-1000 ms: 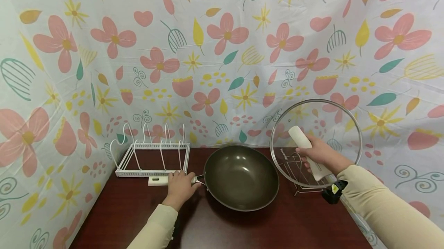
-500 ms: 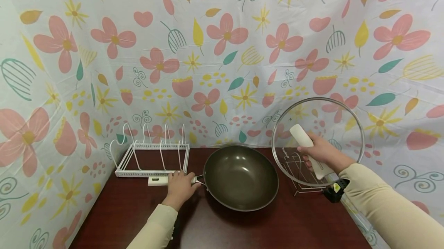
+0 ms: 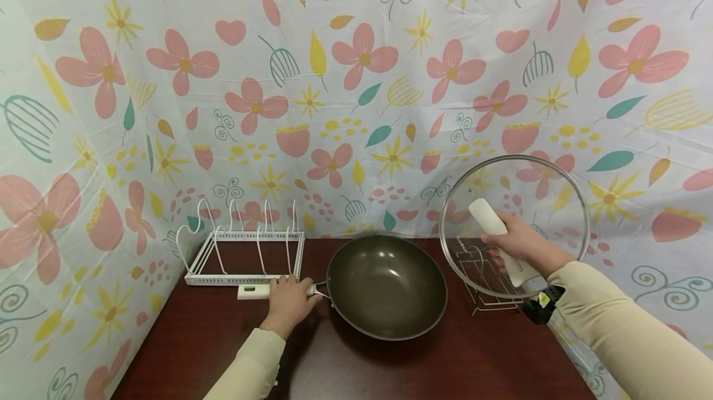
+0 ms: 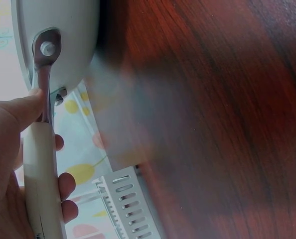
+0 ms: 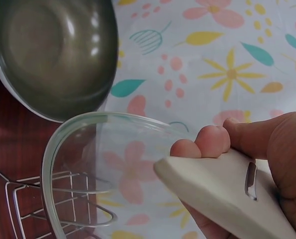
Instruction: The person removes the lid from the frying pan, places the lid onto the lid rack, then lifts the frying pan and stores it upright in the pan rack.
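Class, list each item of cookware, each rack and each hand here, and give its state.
Pan: open side up, uncovered
Glass lid: held tilted, off the pan
White rack: upright on the table
Wire rack: standing, partly seen through the lid
Left hand: gripping the pan handle
Right hand: gripping the lid handle

Flower-printed white cloth (image 3: 345, 109) behind; glossy red-brown wood-grain tabletop (image 3: 423, 366).

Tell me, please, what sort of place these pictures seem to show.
Probably a tabletop set up for handling cookware, rather than a working kitchen: there is a deep pan, a white rack and a creased floral sheet hung behind like a backdrop.
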`<state>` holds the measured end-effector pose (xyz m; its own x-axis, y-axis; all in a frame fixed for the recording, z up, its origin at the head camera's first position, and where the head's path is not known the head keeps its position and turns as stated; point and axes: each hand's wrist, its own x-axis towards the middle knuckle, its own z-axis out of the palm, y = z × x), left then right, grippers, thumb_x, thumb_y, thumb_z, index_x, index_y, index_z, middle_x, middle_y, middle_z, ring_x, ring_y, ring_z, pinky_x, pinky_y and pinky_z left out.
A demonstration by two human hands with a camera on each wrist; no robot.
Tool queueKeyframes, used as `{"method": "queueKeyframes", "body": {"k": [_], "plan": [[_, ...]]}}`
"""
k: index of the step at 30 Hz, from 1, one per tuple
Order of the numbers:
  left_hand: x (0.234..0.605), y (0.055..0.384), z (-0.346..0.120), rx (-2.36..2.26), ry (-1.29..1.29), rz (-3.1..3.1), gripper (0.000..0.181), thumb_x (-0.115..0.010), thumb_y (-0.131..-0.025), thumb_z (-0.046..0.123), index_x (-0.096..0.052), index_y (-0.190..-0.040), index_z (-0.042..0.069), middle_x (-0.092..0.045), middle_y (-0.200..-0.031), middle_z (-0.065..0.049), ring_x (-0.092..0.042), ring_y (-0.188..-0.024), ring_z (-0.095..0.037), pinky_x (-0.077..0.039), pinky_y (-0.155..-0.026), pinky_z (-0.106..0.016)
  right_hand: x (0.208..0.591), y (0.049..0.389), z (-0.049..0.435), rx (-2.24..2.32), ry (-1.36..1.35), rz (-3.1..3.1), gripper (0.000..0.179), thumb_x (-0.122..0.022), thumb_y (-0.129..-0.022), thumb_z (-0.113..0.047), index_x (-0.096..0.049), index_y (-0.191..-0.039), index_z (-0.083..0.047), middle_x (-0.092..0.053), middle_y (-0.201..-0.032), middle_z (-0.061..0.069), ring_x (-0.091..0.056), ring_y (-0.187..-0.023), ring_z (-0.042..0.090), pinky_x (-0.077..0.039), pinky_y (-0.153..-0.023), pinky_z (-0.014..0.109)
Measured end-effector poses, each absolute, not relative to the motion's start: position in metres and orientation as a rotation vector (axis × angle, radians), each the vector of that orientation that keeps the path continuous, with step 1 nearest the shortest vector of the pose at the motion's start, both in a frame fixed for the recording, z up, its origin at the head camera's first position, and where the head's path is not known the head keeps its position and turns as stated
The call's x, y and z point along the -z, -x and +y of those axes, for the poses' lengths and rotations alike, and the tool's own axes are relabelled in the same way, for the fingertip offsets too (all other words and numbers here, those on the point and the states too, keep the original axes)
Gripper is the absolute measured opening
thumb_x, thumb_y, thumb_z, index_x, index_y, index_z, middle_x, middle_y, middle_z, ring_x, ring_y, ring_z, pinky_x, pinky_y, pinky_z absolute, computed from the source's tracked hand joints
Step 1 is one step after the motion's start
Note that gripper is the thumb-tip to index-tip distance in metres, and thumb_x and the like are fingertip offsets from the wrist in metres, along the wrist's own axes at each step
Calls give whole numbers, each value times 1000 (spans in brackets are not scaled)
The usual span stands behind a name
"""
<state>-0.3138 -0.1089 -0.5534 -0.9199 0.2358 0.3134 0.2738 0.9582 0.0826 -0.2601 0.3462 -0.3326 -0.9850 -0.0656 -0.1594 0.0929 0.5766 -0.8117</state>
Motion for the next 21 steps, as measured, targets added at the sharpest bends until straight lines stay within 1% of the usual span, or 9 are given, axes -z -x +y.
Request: {"method": "queueKeyframes", "body": {"k": [3,8,12,15,21], "plan": [[554,314,-109,175,371,-2820,47,-57,-76,64,-63,-105,26,-59,-91,-11,-50,-91,-33,-29,-75,-49,331,259,347,1403,-13,2617,70,-52,-94,-18,-6,-146,-12,-52,-70,22,-55,-53,30,-48,-52,50],[556,315,-109,177,372,-2809,47,-57,-76,64,-63,-105,27,-59,-90,-10,-50,-91,-33,-29,-74,-49,331,258,348,1439,-5,2602,66,-51,-94,-13,-9,-144,-8,-51,-71,23,-54,-52,29,-48,-51,49],[556,315,-109,189,376,-2793,46,-58,-76,63,-64,-104,27,-58,-89,-10,-50,-89,-33,-29,-74,-49,331,258,350,1438,-5,2617,61,-51,-94,-13,-13,-140,-5,-51,-68,20,-54,-51,29,-48,-50,48],[556,315,-110,191,377,-2791,46,-59,-76,63,-64,-104,27,-58,-89,-10,-50,-89,-33,-29,-74,-49,330,258,352,1431,-11,2625,60,-53,-93,-16,-16,-138,-3,-51,-68,18,-55,-51,30,-48,-50,48],[556,315,-110,199,380,-2793,45,-60,-76,62,-64,-104,26,-58,-89,-10,-50,-89,-33,-29,-74,-49,329,259,357,1352,14,2684,65,-57,-91,-24,-18,-138,-3,-53,-70,22,-55,-51,31,-48,-50,48]]}}
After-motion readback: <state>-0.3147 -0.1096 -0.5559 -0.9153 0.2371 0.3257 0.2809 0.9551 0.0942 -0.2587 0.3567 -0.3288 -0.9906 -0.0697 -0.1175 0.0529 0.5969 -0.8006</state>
